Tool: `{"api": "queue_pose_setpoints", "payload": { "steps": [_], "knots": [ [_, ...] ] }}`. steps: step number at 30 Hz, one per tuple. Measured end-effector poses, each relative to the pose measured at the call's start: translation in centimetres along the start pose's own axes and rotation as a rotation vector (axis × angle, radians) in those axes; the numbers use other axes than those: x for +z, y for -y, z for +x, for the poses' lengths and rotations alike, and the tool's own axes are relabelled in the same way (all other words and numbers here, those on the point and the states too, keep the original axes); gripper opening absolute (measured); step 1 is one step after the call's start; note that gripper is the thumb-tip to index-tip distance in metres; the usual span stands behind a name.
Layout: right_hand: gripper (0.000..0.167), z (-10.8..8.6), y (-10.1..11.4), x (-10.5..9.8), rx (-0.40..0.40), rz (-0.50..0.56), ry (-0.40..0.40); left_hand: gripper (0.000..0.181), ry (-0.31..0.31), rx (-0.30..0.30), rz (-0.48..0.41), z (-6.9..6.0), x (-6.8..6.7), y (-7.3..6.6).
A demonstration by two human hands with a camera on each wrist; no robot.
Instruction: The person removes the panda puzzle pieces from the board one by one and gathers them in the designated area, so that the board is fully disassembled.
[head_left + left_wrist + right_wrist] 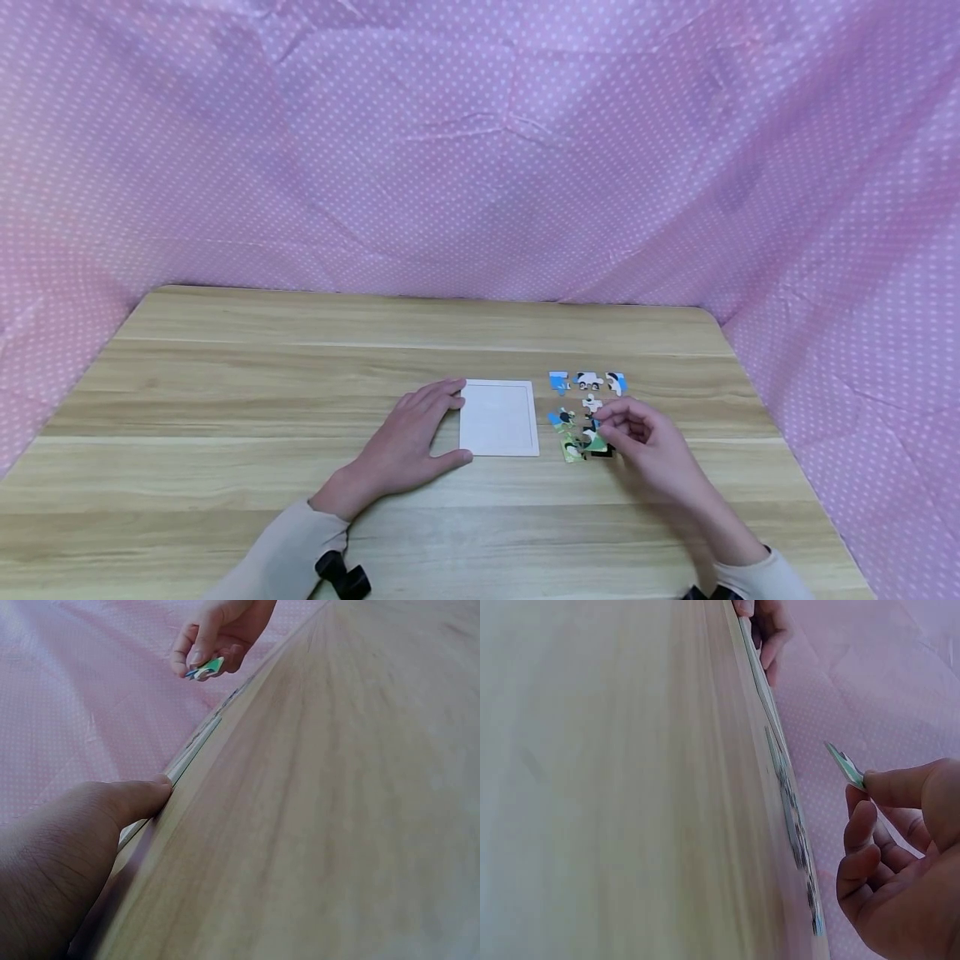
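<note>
A white square puzzle frame [497, 418] with a thin raised border lies flat on the table, no piece inside it. My left hand [411, 433] rests against its left side, fingers stretched to the upper left corner and thumb [146, 796] at the lower left one. To the right of the frame, my right hand [651, 442] pinches a green-and-white jigsaw piece [846, 766] between thumb and fingertips, raised above the table. Beneath and beyond that hand lie several loose pieces, among them a panda-face piece [588, 381] and a blue piece [558, 382]; the hand hides some of them.
The wooden table [300, 375] stretches out around the frame. A pink dotted cloth [480, 167] hangs behind the table and along its sides. Black straps [343, 573] with small devices sit at the wrists.
</note>
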State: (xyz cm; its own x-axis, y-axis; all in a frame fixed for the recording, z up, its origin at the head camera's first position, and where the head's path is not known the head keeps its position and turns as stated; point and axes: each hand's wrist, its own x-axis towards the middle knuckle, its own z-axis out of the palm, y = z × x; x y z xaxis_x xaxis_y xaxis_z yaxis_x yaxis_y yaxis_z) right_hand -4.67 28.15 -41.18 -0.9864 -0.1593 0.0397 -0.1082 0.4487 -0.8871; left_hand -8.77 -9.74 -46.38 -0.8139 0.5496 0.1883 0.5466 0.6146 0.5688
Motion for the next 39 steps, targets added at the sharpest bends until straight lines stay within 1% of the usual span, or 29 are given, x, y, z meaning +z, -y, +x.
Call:
{"api": "queue_pose_setpoints", "payload": {
  "steps": [6, 17, 26, 31, 35, 39],
  "knots": [
    [0.017, -0.6, -1.0, -1.3, 0.015, -0.011, -0.013, 0.07, 0.0, -0.005, 0.004, 0.0, 0.0, 0.0],
    [0.018, -1.3, -2.8, -3.1, 0.046, -0.07, -0.043, 0.069, -0.003, 0.003, 0.003, 0.0, -0.1, -0.1],
    [0.017, -1.6, -3.4, -3.6, 0.051, -0.071, -0.062, 0.069, -0.002, 0.004, 0.007, -0.1, -0.1, 0.0],
    [0.018, -1.6, -3.3, -3.6, 0.097, -0.068, -0.069, 0.069, -0.003, 0.005, 0.009, 0.0, 0.0, -0.1],
    [0.02, -1.5, -3.2, -3.4, 0.139, -0.122, -0.084, 0.069, 0.002, -0.001, 0.008, 0.0, 0.0, -0.1],
    [0.019, -1.4, -3.1, -3.1, 0.154, -0.205, -0.109, 0.069, 0.005, -0.004, 0.014, 0.0, 0.0, -0.1]
  ]
}}
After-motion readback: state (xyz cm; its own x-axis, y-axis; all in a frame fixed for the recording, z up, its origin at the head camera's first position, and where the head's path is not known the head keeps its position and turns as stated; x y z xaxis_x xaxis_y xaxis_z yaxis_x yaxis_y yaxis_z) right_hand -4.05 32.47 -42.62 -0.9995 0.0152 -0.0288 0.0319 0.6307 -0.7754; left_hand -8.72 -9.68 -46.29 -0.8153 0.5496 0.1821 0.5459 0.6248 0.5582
